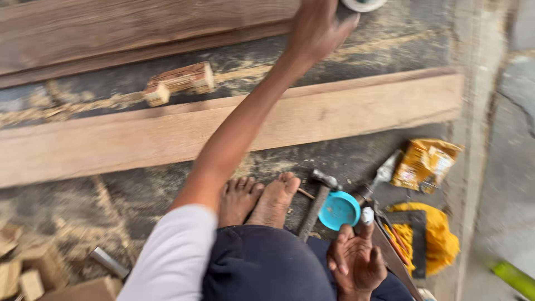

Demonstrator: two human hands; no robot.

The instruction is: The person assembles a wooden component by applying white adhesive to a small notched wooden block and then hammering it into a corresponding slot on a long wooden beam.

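Note:
My left hand (316, 29) is stretched far forward over the wooden planks, blurred, its fingers apart. The fingertips are just beside a white round object (362, 4) cut off by the top edge, and I cannot tell whether they touch it. My right hand (356, 262) rests palm up on my dark-trousered knee. It pinches a small white piece (366, 215) at its fingertips. My bare feet (259, 200) rest on the dusty floor, next to a hammer (316, 202) and a blue round lid (339, 210).
A long pale plank (345, 111) lies across the floor, with darker planks (111, 33) behind it and a small wood block (181, 82) between. At the right are a chisel (383, 174), a yellow packet (426, 161) and a try square on yellow cloth (440, 239). Wood offcuts (28, 267) lie at the lower left.

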